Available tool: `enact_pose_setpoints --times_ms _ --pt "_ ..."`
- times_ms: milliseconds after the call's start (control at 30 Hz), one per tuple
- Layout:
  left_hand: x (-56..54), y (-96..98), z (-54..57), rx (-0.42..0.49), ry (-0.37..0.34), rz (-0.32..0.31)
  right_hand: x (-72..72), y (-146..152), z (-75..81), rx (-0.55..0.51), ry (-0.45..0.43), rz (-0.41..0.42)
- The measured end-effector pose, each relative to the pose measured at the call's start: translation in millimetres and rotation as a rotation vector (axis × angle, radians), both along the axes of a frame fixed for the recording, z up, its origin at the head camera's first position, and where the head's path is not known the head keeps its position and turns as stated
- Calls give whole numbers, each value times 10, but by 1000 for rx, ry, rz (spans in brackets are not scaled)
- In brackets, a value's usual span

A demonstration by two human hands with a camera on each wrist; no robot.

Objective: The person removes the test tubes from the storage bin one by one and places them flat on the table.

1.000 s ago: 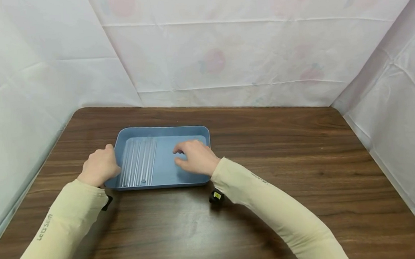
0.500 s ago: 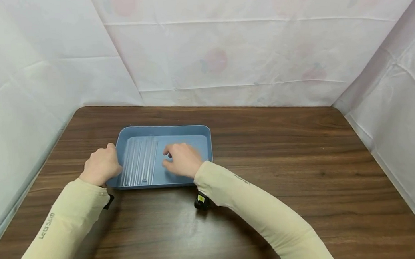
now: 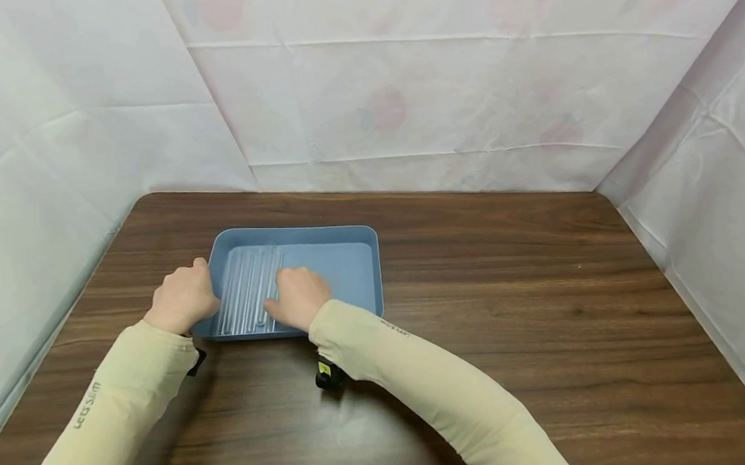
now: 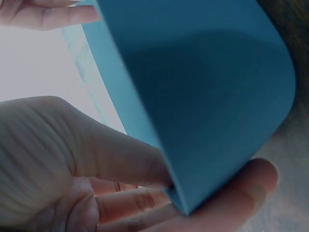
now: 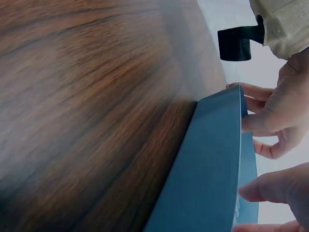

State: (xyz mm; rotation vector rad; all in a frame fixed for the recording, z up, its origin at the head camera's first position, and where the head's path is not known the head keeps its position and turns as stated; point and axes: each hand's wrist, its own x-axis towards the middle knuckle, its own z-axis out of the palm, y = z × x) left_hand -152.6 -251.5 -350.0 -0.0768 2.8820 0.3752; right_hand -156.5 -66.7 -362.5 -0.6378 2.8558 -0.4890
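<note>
A shallow blue tray (image 3: 352, 273) lies on the dark wooden table. Several long clear tubes (image 3: 241, 288) rest side by side in its left half. At the tray's left side, my left hand (image 3: 182, 297) grips the wall; the left wrist view shows its thumb (image 4: 123, 162) and fingers on either side of the tray wall (image 4: 207, 101). My right hand (image 3: 301, 299) is over the rightmost tubes, its fingertips mostly hidden from above. In the right wrist view its thumb (image 5: 270, 189) and a finger stand apart beside the rim.
White cloth (image 3: 390, 109) hangs behind the table and at both sides. Bare wooden table top (image 3: 512, 287) stretches to the right of the tray and in front of it. A black camera (image 3: 328, 372) sits under my right wrist.
My right hand has moved left across the tray, from its bare right half to the edge of the tubes. The left hand has kept its grip on the tray's side.
</note>
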Motion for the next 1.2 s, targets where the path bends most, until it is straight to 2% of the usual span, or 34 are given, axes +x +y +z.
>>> enact_pose_setpoints --times_ms 267,500,800,1067,1200 --pt "-2 32 -5 14 -11 -4 19 -91 37 40 -86 4" --pt "-9 75 11 16 0 -19 20 -109 13 40 -83 16" --pt "-7 79 38 14 2 -26 0 -91 17 40 -113 -12" --pt "-25 69 16 11 -22 -26 -14 -50 21 72 -126 -18" --pt "-13 32 16 8 -32 -22 -37 -23 55 43 -143 -17"
